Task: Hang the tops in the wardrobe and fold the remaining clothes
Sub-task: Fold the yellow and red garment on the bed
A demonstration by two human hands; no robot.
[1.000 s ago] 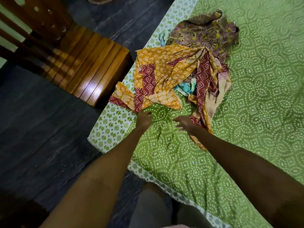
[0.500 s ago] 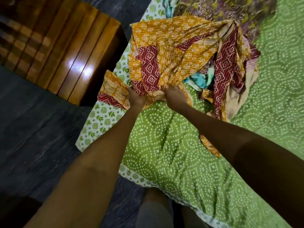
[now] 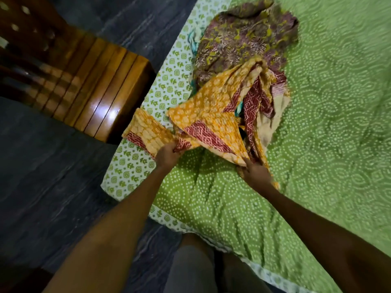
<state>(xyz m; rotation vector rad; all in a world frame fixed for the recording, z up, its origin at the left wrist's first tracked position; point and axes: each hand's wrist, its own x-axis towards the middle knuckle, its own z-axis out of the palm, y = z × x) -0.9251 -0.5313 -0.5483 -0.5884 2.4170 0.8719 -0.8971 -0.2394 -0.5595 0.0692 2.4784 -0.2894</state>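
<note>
Two hands hold one yellow and red top [image 3: 208, 121] on the green bed sheet [image 3: 317, 144]: the left hand [image 3: 168, 155] has its fingers curled tight round one bunched edge, and the right hand [image 3: 255, 173] pinches another edge. Past the top, one purple cloth [image 3: 239, 41] lies in the same heap, and a bit of blue cloth [image 3: 193, 46] peeks out, maybe a third thing. One wooden chair [image 3: 95, 85] stands on the dark floor [image 3: 42, 176], close beside the bed.

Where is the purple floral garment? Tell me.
In the head view it lies top centre on the green bedspread, just beyond the orange and maroon garment.
</note>
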